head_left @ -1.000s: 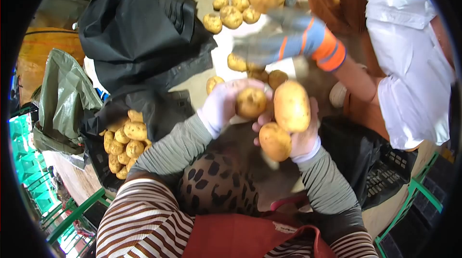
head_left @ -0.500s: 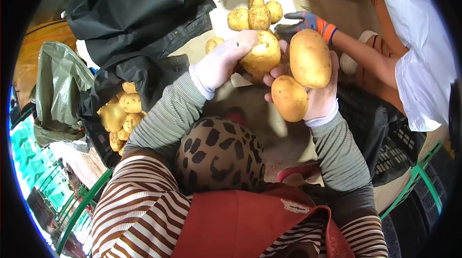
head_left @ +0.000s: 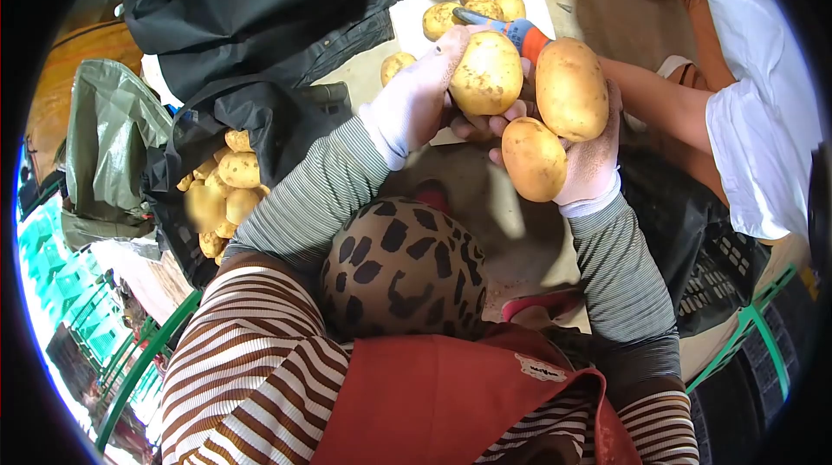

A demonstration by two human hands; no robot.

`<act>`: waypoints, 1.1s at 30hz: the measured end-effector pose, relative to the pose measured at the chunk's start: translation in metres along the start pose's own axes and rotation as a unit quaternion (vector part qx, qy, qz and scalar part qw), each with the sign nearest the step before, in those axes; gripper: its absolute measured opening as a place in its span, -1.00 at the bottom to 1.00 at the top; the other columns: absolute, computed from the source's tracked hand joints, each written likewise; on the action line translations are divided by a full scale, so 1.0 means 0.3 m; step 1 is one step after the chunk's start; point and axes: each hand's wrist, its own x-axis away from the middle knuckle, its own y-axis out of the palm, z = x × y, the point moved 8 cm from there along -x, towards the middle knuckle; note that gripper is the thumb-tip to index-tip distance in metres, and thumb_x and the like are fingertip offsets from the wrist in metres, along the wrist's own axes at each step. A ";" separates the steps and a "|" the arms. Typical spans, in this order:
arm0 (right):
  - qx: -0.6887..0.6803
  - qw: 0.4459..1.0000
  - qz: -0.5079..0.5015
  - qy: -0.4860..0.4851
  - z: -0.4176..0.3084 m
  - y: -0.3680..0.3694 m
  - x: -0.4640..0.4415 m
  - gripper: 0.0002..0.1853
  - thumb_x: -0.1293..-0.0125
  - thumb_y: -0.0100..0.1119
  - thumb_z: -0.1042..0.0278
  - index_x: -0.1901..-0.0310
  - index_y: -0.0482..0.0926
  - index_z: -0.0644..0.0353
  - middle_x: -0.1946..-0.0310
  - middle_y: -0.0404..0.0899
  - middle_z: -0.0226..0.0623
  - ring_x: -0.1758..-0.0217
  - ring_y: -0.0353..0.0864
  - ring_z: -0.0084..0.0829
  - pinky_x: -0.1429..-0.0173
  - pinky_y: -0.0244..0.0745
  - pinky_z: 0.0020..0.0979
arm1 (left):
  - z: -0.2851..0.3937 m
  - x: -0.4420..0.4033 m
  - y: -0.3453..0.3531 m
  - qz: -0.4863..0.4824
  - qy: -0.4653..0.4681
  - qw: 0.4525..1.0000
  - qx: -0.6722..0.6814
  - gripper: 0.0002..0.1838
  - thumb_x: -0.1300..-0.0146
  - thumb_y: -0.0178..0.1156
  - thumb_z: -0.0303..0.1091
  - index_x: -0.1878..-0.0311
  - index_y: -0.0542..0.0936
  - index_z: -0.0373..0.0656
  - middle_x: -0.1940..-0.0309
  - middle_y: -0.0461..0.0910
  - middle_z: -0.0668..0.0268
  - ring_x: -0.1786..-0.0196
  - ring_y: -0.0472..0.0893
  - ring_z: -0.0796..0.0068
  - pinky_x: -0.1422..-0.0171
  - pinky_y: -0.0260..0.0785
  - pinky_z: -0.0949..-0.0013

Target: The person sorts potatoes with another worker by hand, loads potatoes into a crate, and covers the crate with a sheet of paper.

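Note:
Wearing a pale glove, my left hand (head_left: 414, 104) is wrapped round a round yellow potato (head_left: 487, 73). My right hand (head_left: 593, 163), also gloved, cradles two more: a long potato (head_left: 572, 90) on top and a smaller oval potato (head_left: 535, 159) beneath it. Both hands are close together in front of me, and some fingers are hidden behind the potatoes. Just beyond them, potatoes (head_left: 439, 21) lie grouped on a white sheet (head_left: 416, 10). A single potato (head_left: 397, 67) rests on the sheet near my left wrist.
A co-worker's grey-and-orange gloved hand (head_left: 523, 35) reaches in from the right over the sheet potatoes. At left stands a black-lined crate (head_left: 178, 231) of potatoes beside a green sack (head_left: 108, 153). Black bags (head_left: 234, 23) lie behind it. Another black crate (head_left: 719, 279) sits at right.
My hands, still holding the potatoes, have shifted slightly up and right in view. The co-worker's gloved hand has moved left over the grouped potatoes.

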 end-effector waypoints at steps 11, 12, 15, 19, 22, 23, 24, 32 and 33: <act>0.010 0.999 -0.044 0.005 -0.001 0.027 -0.004 0.03 -0.28 -0.53 -0.63 -0.48 0.15 0.12 -0.25 0.39 0.20 -0.23 0.49 0.18 -0.14 0.51 0.21 | 0.057 0.025 0.032 0.029 0.063 0.996 0.046 -0.35 -0.53 -0.34 0.18 -0.51 0.19 0.00 0.35 0.59 0.33 0.57 0.42 0.63 0.56 0.21 0.56; 0.012 0.999 -0.037 0.006 -0.002 0.030 -0.001 0.02 -0.29 -0.53 -0.63 -0.48 0.15 0.12 -0.25 0.40 0.20 -0.22 0.50 0.17 -0.13 0.52 0.21 | 0.054 0.024 0.030 0.015 0.066 0.996 0.054 -0.36 -0.54 -0.33 0.17 -0.50 0.20 -0.01 0.33 0.60 0.33 0.55 0.44 0.62 0.53 0.25 0.54; 0.023 0.999 -0.020 0.014 0.000 0.030 0.008 0.03 -0.29 -0.57 -0.61 -0.49 0.13 0.14 -0.18 0.47 0.15 -0.19 0.51 0.16 -0.12 0.51 0.21 | 0.040 0.019 0.013 0.010 0.062 0.993 0.102 -0.45 -0.55 -0.25 0.08 -0.39 0.31 -0.07 0.23 0.62 0.29 0.35 0.56 0.55 0.29 0.44 0.45; 0.041 0.992 -0.112 0.028 0.008 0.062 0.003 0.05 -0.29 -0.64 -0.61 -0.51 0.09 0.17 -0.07 0.55 0.10 -0.16 0.54 0.15 -0.12 0.50 0.22 | -0.010 0.000 -0.034 0.073 0.021 0.979 0.191 -0.58 -0.55 -0.15 -0.05 -0.16 0.45 -0.17 0.06 0.61 0.23 0.00 0.61 0.44 -0.14 0.46 0.34; 0.060 0.992 -0.106 0.015 0.010 0.070 0.002 0.05 -0.30 -0.69 -0.59 -0.51 0.09 0.18 -0.01 0.59 0.07 -0.12 0.56 0.14 -0.11 0.51 0.20 | -0.042 -0.015 -0.092 0.057 0.035 0.976 0.207 -0.59 -0.55 -0.13 -0.08 -0.14 0.48 -0.22 0.01 0.61 0.21 -0.07 0.60 0.40 -0.23 0.44 0.31; 0.054 0.993 -0.107 0.013 0.009 0.080 0.001 0.04 -0.30 -0.69 -0.58 -0.51 0.09 0.18 -0.01 0.59 0.07 -0.11 0.56 0.14 -0.11 0.51 0.19 | -0.042 -0.018 -0.102 0.047 0.054 0.977 0.200 -0.58 -0.55 -0.13 -0.08 -0.16 0.48 -0.23 0.00 0.60 0.21 -0.07 0.61 0.40 -0.22 0.45 0.31; 0.048 0.993 -0.108 0.011 0.007 0.087 0.002 0.04 -0.31 -0.70 -0.58 -0.50 0.10 0.18 0.00 0.59 0.07 -0.09 0.57 0.14 -0.11 0.52 0.19 | -0.025 -0.013 -0.087 0.047 0.061 0.981 0.177 -0.56 -0.55 -0.14 -0.08 -0.20 0.46 -0.23 0.00 0.61 0.22 -0.07 0.60 0.40 -0.20 0.46 0.31; 0.010 0.994 -0.101 -0.038 -0.067 0.079 0.008 -0.01 -0.32 -0.54 -0.58 -0.52 0.07 0.09 -0.12 0.56 0.10 -0.13 0.56 0.16 -0.16 0.43 0.28 | -0.013 0.027 -0.021 -0.010 0.036 0.999 -0.038 -0.30 -0.47 -0.18 0.28 -0.35 0.36 -0.13 0.03 0.63 0.20 0.16 0.68 0.34 0.24 0.57 0.36; -0.012 0.994 -0.103 -0.038 -0.075 0.078 0.008 -0.02 -0.31 -0.49 -0.59 -0.53 0.06 0.06 -0.15 0.54 0.12 -0.16 0.55 0.17 -0.18 0.41 0.29 | -0.026 0.025 -0.018 -0.017 0.020 0.999 -0.030 -0.28 -0.44 -0.18 0.31 -0.33 0.37 -0.13 0.04 0.63 0.19 0.19 0.68 0.34 0.30 0.55 0.38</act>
